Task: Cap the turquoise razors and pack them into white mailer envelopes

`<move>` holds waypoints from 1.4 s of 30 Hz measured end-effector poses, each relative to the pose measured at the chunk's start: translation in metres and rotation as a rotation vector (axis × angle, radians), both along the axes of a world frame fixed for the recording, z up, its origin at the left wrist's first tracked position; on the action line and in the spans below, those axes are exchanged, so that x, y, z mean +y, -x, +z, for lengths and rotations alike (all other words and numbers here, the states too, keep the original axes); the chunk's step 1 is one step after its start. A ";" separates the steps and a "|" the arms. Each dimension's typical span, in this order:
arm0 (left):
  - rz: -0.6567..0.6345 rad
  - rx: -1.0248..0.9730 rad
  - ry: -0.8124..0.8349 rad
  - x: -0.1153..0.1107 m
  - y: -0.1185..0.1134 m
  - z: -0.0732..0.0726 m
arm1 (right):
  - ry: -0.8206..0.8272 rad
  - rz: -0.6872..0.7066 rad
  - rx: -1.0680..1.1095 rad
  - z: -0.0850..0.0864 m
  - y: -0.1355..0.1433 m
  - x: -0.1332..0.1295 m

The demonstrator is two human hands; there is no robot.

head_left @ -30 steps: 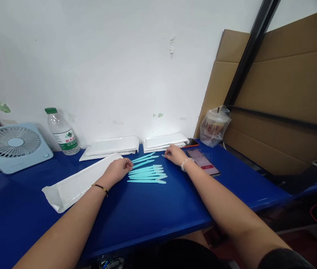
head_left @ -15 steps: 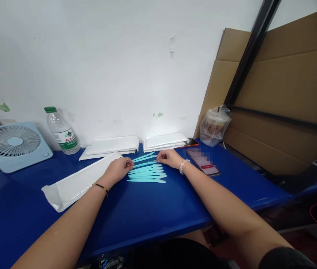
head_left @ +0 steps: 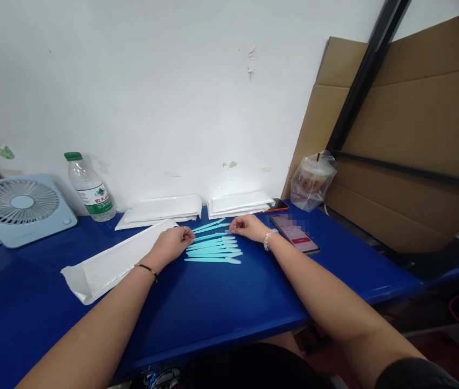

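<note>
Several turquoise eyebrow razors (head_left: 213, 251) lie side by side on the blue table, handles to the left and pale blade ends to the right. My left hand (head_left: 173, 241) is closed in a pinch at the handle end of one razor (head_left: 210, 236) in the upper part of the row. At that razor's other end, the fingertips of my right hand (head_left: 247, 227) are pinched together on its pale tip. A couple more razors (head_left: 210, 227) lie at a slant just beyond. Beside and partly under my left hand rests a long white paper packet (head_left: 111, 265).
Two stacks of white packets (head_left: 164, 209) (head_left: 239, 203) lie along the wall. A blue fan (head_left: 22, 208) and a water bottle (head_left: 91, 189) stand left. To the right are a phone (head_left: 296, 235), a bagged drink cup (head_left: 312, 181) and cardboard (head_left: 416, 108). Another phone (head_left: 280, 205) lies behind.
The view has shifted very slightly. Both hands keep their places at the two ends of the same razor, and the row of razors looks the same.
</note>
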State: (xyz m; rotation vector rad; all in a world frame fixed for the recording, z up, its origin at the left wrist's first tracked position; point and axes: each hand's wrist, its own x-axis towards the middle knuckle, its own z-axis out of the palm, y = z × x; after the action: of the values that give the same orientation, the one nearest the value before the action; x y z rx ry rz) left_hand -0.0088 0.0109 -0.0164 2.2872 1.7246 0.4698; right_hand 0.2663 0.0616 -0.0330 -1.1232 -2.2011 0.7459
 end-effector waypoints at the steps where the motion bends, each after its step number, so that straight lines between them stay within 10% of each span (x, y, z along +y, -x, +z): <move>1: -0.001 0.000 0.000 0.000 0.000 0.000 | 0.008 -0.002 0.005 0.000 0.000 0.000; 21: -0.079 -0.005 0.008 0.000 -0.005 -0.004 | 0.033 0.081 -0.005 0.008 0.010 -0.008; 29: -0.080 0.168 -0.240 0.007 -0.008 -0.006 | -0.219 -0.470 -0.169 0.010 -0.041 0.018; 42: -0.251 0.083 -0.151 -0.002 -0.014 0.002 | -0.228 -0.138 -0.201 0.000 -0.024 0.013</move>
State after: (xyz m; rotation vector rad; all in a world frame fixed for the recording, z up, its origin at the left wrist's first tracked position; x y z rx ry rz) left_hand 0.0049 0.0086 -0.0147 2.6201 1.4526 0.4737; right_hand 0.2899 0.0742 -0.0330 -1.2616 -2.2750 0.3261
